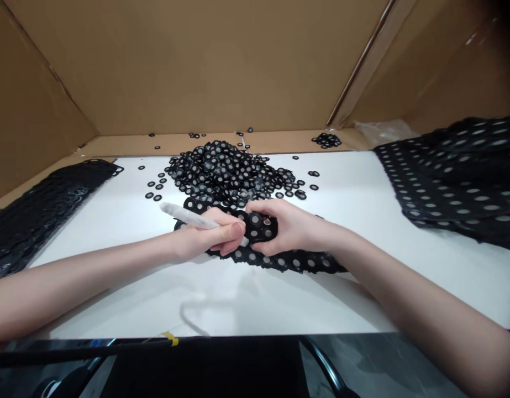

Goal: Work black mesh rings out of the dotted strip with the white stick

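Observation:
A pale, pen-like tool [188,216] is gripped in my left hand [221,232], its thick end pointing up and left and its tip near the black pieces. My right hand [285,226] curls its thumb and fingers around a folded end of a black strip [296,261] dotted with pale discs. The strip lies on the white table [155,309] beneath both hands. Just behind them rises a heap of small black rings with pale centres [225,171].
Black sheets in clear plastic [43,204] lie at the left. A large dotted black sheet [449,182] covers the right side. A small ring pile [327,140] sits at the back, near cardboard walls [196,66]. Loose rings are scattered around the heap.

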{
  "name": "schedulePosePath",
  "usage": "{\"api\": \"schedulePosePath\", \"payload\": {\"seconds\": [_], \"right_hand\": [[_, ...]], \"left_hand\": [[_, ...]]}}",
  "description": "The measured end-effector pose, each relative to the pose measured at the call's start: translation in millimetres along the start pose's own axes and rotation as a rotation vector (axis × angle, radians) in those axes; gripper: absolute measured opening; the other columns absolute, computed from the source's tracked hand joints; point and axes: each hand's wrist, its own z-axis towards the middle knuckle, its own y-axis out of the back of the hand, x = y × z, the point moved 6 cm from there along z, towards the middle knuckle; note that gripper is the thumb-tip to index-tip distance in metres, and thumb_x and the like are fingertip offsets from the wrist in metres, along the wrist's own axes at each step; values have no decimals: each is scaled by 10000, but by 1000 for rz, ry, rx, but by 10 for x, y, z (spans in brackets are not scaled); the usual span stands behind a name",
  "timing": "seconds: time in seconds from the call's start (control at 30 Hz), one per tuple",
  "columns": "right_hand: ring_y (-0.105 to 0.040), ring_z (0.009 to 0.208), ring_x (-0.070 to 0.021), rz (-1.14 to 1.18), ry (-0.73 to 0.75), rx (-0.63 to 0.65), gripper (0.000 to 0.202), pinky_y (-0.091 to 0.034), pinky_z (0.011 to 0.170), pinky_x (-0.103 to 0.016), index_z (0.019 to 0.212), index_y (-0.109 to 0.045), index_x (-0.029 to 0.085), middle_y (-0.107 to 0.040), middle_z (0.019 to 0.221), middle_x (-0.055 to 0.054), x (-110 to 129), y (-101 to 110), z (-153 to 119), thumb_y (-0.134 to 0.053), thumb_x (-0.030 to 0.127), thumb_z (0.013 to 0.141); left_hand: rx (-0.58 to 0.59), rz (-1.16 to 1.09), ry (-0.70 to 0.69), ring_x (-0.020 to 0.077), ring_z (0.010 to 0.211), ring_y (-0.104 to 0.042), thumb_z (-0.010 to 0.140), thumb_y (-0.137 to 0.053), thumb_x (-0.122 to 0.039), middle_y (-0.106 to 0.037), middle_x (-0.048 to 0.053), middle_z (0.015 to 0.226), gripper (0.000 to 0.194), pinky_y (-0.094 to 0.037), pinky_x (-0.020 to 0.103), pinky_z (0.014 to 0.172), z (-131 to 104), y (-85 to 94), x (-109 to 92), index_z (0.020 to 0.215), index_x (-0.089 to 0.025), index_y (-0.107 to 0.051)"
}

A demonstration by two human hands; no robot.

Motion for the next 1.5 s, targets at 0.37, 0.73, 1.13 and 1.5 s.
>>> {"api": "schedulePosePath", "payload": {"seconds": [0.37, 0.73, 1.13, 1.5], "right_hand": [[-487, 734, -135, 0, 33, 10, 224, -387, 670, -254, 834, -504, 194, -527, 784, 37, -24, -5, -1, -659, 199, 672], [-547, 784, -197, -103, -56, 5, 543, -425, 690, -297, 1007, -517, 178, -595, 865, -12, 26, -11, -30, -778, 418, 595], [-580, 1029, -286, -103, -118, 25, 817, -473, 808, -341, 1298, -455, 144, -607, 1182, -117, 87, -54, -137, -787, 291, 566], [-564, 840, -217, -29, -108, 93, 427, -446, 670, -292, 954, -538, 191, -618, 894, -20, 136, -58, -112, -755, 225, 587]], "left_hand": [[-57, -203, -79, 101, 484, -415, 919, -465, -501, -486, 8, 526, 520, -270, 256, 477, -3, 38, 33, 559, -128, -506], [-104, -122, -91, 104, 496, -437, 913, -448, -539, -542, 37, 573, 549, -315, 254, 480, -30, 52, -8, 563, -124, -526], [-14, -189, -44, 118, 451, -418, 903, -465, -524, -448, 24, 471, 540, -333, 271, 461, -112, -176, -65, 535, -135, -534], [-23, -100, -62, 112, 471, -442, 919, -443, -502, -466, 25, 492, 537, -360, 255, 474, -118, -203, -80, 535, -135, -524]]}}
